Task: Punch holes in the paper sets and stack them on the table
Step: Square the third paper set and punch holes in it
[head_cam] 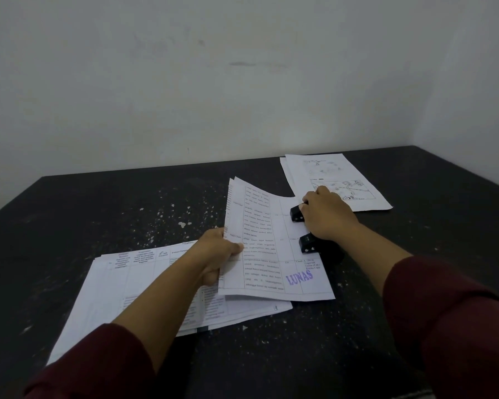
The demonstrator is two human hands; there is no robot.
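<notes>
Your left hand [216, 249] pinches the left edge of a thin paper set [271, 249], thumb on top and fingers curled beneath, while your right hand [326, 216] lies palm-down over the black hole punch [307, 231], fingers closed across its lever; whether you are bearing down on it cannot be told. The set sits at the centre of the dark, speckled table [127, 203], its right edge fed into the punch's mouth at about 3 o'clock from the sheet's middle, its far corner curling upward, a purple "LUNAS" stamp [299, 276] showing near its lower right. By the look of it, you are in the middle of punching this set, and no holes can be made out along the hidden edge. At 1 o'clock from the punch, touching or just beyond your right knuckles, lies a small pile of illustrated sheets [337, 180], at least two deep; judging by its place apart, this may be the finished stack, though any holes are too small to see. At 8 o'clock, under your left forearm and partly under the held set, a wider spread of tabled pages [121, 286] waits, probably the unpunched supply. If so, the job appears to be in its early stages: one small pile possibly done, one set in the punch, several still to come.
</notes>
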